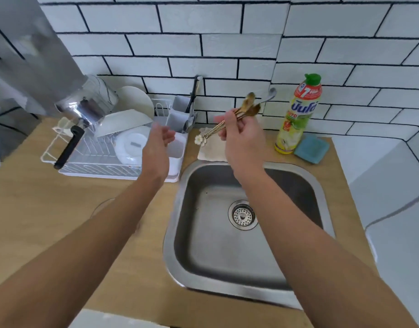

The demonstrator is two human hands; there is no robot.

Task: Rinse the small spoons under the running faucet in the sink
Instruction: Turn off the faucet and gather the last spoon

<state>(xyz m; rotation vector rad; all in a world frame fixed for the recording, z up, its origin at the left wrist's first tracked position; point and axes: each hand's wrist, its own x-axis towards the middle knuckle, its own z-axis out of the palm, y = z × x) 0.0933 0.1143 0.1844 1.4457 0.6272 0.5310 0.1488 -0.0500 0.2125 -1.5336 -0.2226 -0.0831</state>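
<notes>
My right hand [242, 138] grips a bundle of small gold spoons [247, 107] above the back rim of the steel sink [187, 233]. Their bowls point up toward the faucet [270, 94], and a white flower ornament [200, 140] hangs at the handle ends. My left hand [158, 144] hovers open and empty beside the dish rack, left of the spoons. No water stream shows at the faucet. The sink basin looks empty around its drain [242, 215].
A white dish rack [68, 165] at the left holds a pot [87, 107], plates and a cutlery holder [180, 112]. A folded cloth [212, 152] lies behind the sink. A dish soap bottle [298, 114] and a blue sponge [311, 149] stand at the back right.
</notes>
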